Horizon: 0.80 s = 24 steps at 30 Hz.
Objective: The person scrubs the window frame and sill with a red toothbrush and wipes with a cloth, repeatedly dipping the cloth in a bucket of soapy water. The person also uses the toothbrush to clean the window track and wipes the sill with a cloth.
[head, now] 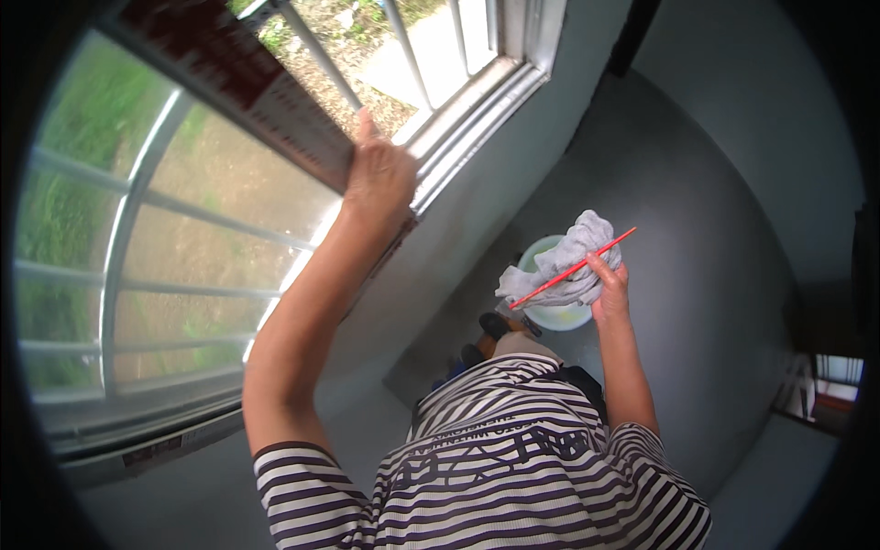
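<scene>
My left hand [382, 168] is at the lower end of the sliding window sash's frame [302, 130], which carries a film with red and white print. It grips the edge of that frame, one finger pointing up along it; the other fingertips are hidden. In my right hand [610, 287] is a bunched grey cloth [584, 240] together with a thin red stick [560, 277], which lies across the cloth under my thumb. Below them a pale green bucket [560, 317] stands on the floor, partly covered by the cloth from this view.
Metal bars [405, 51] stand outside the open part of the window, above the sill track [481, 117]. Glass [206, 179] fills the left side. Grey floor [660, 206] stretches right of the bucket. My shoes [491, 324] are close to the wall and bucket.
</scene>
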Available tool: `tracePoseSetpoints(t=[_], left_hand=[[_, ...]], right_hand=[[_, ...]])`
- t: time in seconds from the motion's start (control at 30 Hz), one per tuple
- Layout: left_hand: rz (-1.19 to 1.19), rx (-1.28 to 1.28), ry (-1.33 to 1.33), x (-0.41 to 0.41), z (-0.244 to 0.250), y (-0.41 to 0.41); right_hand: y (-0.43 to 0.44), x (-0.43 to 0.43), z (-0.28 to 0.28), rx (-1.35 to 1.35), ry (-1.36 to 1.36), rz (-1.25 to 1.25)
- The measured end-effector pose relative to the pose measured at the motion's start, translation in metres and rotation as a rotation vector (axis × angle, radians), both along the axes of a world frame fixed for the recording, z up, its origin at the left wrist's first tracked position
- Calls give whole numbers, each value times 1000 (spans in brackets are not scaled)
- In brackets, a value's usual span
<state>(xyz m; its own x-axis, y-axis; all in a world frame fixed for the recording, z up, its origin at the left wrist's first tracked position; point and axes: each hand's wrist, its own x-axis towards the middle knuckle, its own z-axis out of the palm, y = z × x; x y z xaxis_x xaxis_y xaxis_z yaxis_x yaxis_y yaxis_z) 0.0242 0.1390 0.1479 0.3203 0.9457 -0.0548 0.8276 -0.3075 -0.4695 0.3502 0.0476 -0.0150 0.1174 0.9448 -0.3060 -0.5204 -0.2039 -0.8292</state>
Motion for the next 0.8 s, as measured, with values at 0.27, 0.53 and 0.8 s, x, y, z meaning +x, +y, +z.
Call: tracePoseSetpoints(t=[0.27, 0.53, 0.8], left_hand=[[-98, 11, -9, -93, -23, -31], [-15, -124, 102, -88, 3, -54], [-58, -228, -276, -53, -10, -90]], right_hand=[[-1, -6, -8, 1, -84, -219], [0, -9, -3, -4, -34, -168], [-3, -70, 19, -73, 196, 152]])
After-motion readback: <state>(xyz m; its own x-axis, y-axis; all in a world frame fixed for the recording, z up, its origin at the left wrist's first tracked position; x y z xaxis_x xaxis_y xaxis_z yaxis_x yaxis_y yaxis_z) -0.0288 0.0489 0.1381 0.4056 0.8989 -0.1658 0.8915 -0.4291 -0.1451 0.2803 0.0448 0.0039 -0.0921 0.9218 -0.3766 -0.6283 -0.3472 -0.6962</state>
